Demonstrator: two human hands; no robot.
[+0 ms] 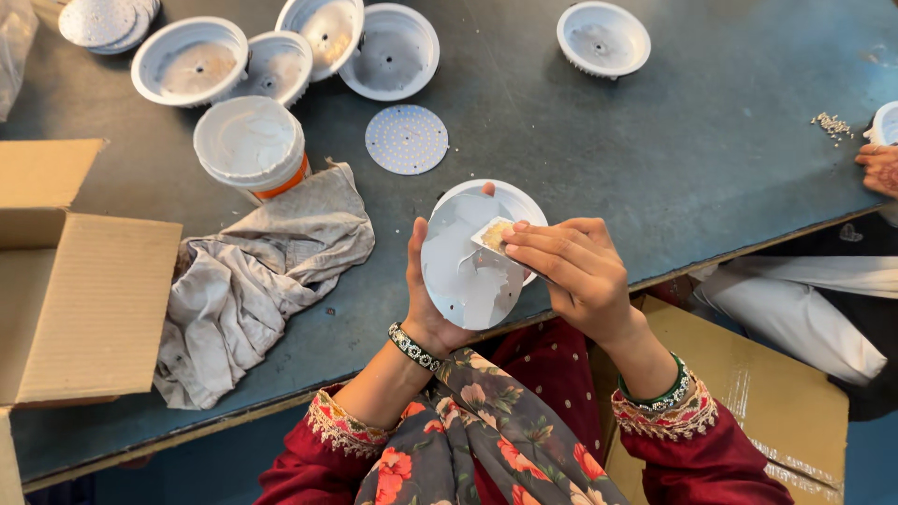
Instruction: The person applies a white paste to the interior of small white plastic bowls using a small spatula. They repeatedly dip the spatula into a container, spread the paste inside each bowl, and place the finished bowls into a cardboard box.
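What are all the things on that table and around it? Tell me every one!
round disc: 1, silvery with white paste, held in front of the person
small card: 1, tan, pressed on the disc
white housing: 1, behind the disc
white housings: 5 empty, top of table
dotted disc: 1, white, lying flat
disc stack: white, top left corner
tub: 1, white with orange band
rag: 1, grey, crumpled
cardboard box: 1, brown, left edge
small screws: pile, silvery, right
co-worker's hand: 1, right edge
left hand: holds disc
right hand: holds card
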